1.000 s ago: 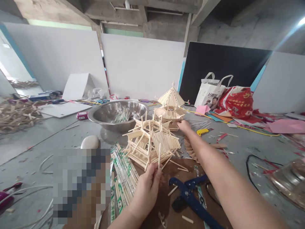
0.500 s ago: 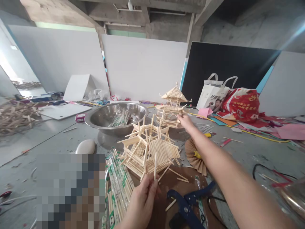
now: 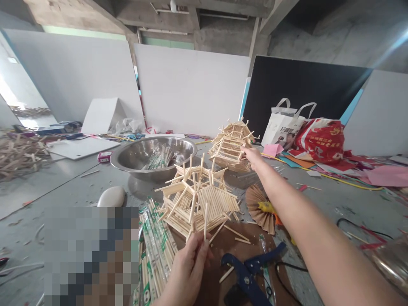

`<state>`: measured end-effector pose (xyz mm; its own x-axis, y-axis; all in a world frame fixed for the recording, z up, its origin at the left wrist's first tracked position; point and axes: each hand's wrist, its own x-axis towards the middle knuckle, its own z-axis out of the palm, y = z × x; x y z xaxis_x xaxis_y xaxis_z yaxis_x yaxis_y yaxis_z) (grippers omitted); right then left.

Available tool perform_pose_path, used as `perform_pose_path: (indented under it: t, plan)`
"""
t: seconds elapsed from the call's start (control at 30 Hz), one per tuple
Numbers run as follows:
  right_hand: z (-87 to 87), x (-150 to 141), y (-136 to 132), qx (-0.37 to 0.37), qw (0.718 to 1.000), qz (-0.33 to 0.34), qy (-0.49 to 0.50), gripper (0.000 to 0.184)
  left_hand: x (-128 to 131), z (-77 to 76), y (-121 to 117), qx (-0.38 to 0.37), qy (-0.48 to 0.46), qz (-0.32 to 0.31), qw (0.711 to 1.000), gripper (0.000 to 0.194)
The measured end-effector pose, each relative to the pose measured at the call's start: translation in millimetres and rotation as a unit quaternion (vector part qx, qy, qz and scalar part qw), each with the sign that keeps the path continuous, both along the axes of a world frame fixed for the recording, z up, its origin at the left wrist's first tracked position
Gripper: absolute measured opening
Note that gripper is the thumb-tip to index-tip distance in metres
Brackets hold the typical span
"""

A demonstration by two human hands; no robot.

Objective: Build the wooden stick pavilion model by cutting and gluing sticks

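My left hand [image 3: 191, 259] is closed, pinching a short wooden stick [image 3: 206, 219] upright between thumb and fingers. Right behind it stands a roofed frame of chopsticks [image 3: 219, 202], with posts poking up from its top. My right hand [image 3: 251, 156] reaches forward, its fingers closed on the side of a smaller stick-built pavilion [image 3: 231, 142]. That pavilion leans backward, and its roof is largely hidden behind the lower tiers. Wrapped chopsticks [image 3: 157, 250] lie beside my left hand. A blue-handled cutter [image 3: 247, 276] rests on the brown board [image 3: 216, 272] to its right.
A steel basin [image 3: 127, 165] holding wrapped chopsticks stands behind on the left, near a pale rounded object [image 3: 111, 196]. A folded brown paper fan [image 3: 259, 212] and a yellow tool [image 3: 266, 207] lie under my right forearm. Bags [image 3: 320, 138] and coloured paper [image 3: 387, 172] are at the right.
My right hand has tipped the far pavilion backward from upright, so its roof dropped behind its lower part. My left hand keeps its hold on the stick in nearly the same place.
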<state>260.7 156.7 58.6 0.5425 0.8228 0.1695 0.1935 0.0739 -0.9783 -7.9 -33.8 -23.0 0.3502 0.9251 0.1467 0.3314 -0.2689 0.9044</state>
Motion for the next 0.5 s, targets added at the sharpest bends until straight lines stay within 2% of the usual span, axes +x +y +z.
perform_pose_path:
  t: [0.27,0.5]
  plan:
    - [-0.4,-17.2,-6.8,0.039,0.999,0.001,0.012,0.019,-1.6,-4.2,1.2,-0.003,0.006,0.008,1.000,0.020]
    - [-7.1,-21.6,1.0,0.068,0.998,0.002,0.000,0.016,0.0,-1.0,1.9,-0.010,0.002,0.009,1.000,0.020]
